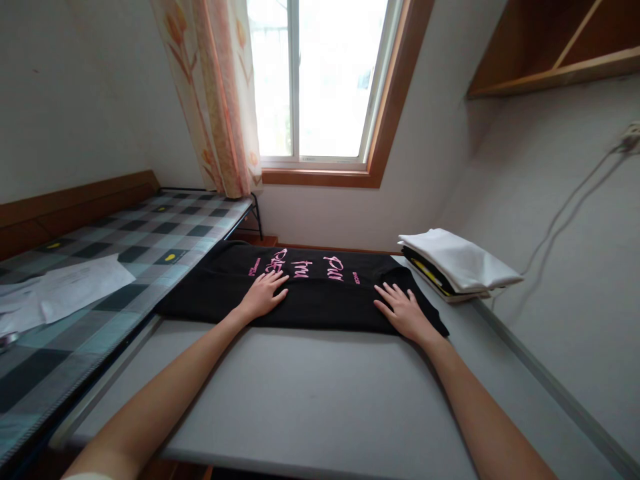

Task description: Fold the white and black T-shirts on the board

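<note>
A black T-shirt (320, 303) with pink lettering lies across the far part of the grey table, its near part folded over so that a long straight edge faces me. My left hand (263, 293) rests flat on the shirt beside the lettering, fingers spread. On the shirt's right part lies my right hand (403, 310), palm down and fingers apart, close to what looks like a sleeve. Neither hand grips the cloth. Part of the print disappears under the fold.
At the table's (310, 393) right back stands a stack of folded clothes (455, 260), white on top. A bed with a checked cover (150, 230) adjoins on the left, with papers (83, 290) on it. Beyond are a curtain (220, 100) and a window (330, 80); a shelf (555, 80) hangs upper right.
</note>
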Tool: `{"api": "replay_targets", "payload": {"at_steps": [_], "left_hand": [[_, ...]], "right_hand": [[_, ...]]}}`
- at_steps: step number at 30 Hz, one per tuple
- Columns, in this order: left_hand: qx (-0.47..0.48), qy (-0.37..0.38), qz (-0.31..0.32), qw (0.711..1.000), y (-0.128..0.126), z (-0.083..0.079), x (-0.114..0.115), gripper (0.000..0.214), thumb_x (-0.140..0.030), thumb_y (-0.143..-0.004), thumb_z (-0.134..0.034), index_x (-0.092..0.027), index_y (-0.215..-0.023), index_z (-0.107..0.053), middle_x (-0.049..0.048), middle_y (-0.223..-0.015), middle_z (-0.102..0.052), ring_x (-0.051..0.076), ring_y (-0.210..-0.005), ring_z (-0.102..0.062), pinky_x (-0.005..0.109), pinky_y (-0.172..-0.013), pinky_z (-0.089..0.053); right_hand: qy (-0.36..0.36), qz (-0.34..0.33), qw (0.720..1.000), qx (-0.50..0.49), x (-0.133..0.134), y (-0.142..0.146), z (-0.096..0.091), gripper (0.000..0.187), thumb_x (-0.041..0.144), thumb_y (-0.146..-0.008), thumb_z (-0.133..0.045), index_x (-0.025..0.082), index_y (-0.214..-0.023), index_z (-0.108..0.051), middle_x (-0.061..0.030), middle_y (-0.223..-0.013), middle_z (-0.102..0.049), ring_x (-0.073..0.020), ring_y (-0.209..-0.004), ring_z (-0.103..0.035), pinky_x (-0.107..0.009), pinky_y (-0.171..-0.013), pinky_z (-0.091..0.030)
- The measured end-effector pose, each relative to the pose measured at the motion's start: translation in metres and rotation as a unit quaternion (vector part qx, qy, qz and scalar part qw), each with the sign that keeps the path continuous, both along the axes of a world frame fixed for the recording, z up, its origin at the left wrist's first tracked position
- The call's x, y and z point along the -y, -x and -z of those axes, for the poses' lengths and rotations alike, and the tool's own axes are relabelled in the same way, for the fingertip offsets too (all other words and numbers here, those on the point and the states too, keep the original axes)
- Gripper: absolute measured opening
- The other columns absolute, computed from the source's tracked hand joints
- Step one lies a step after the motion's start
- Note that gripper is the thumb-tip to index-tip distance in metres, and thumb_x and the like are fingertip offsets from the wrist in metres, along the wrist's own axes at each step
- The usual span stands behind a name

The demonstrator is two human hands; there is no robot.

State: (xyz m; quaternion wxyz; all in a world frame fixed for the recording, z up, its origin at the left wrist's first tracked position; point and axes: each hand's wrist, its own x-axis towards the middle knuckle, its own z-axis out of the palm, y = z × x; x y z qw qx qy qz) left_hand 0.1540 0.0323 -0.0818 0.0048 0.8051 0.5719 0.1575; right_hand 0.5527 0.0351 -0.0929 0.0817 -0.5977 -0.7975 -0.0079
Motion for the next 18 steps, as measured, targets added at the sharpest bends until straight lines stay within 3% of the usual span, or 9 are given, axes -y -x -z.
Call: {"api": "replay_targets", "payload": {"at_steps": [18], "left_hand": [[0.018, 0.006, 0.002, 1.0, 0.001, 0.0015, -0.0025, 0.051, -0.048, -0.091, -0.044, -0.026, -0.137, -0.052, 0.0068, -0.148, -0.044, 0.027, -0.139, -0.036, 0.047, -0.115, -0.026]], "right_hand": [[0.019, 0.002, 1.0, -0.011, 0.0027, 0.0009, -0.0074, 0.057, 0.051, -0.096, -0.033, 0.024, -0.145, -0.043, -0.01, -0.152, -0.036, -0.0281, -0.142, -0.029, -0.054, -0.115, -0.018]]}}
